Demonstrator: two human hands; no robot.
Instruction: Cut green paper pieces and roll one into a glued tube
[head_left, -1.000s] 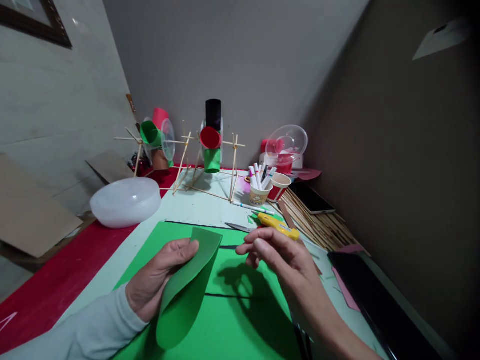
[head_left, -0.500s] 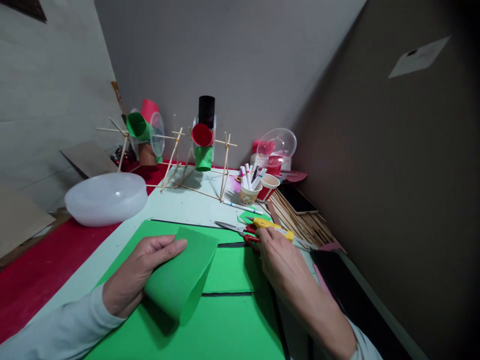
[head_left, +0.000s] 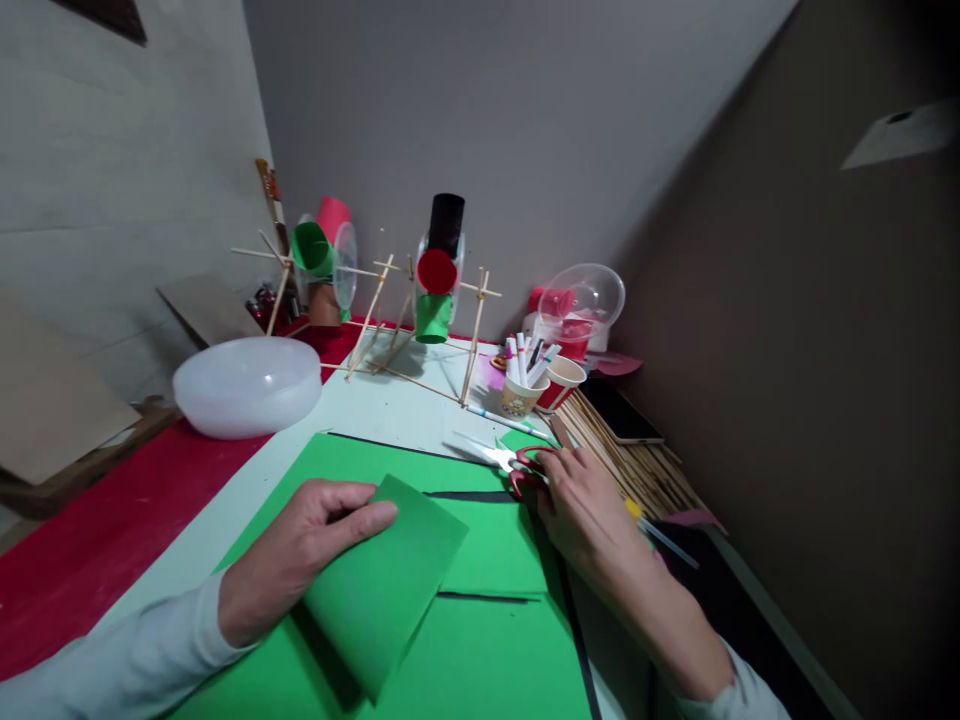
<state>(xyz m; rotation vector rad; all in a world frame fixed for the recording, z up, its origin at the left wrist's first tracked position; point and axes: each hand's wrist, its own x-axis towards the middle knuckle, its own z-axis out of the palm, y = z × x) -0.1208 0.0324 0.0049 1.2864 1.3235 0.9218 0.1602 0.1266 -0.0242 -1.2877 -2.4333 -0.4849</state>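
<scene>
In my left hand (head_left: 307,550), a curved sheet of green paper (head_left: 394,570) is pinched between thumb and fingers above a larger green board. My right hand (head_left: 589,500) closes on the red handles of a pair of scissors (head_left: 501,457), whose blades point left, slightly blurred. Beneath that hand lies a yellow tool (head_left: 634,508) with a pale rod-like end, mostly hidden. Dark strips (head_left: 472,496) cross the green board (head_left: 480,650).
Stick frames (head_left: 420,385) carry coloured paper tubes (head_left: 437,272) at the back. A paper cup of markers (head_left: 523,398), a red-white cup (head_left: 561,385), wooden sticks (head_left: 626,440) and a phone (head_left: 621,410) are to the right. A translucent bowl (head_left: 247,390) stands left.
The view has swung a little left. My right hand has drawn back slightly with the scissors, and the yellow tool has slid rightward under it. The left hand still holds the green paper.
</scene>
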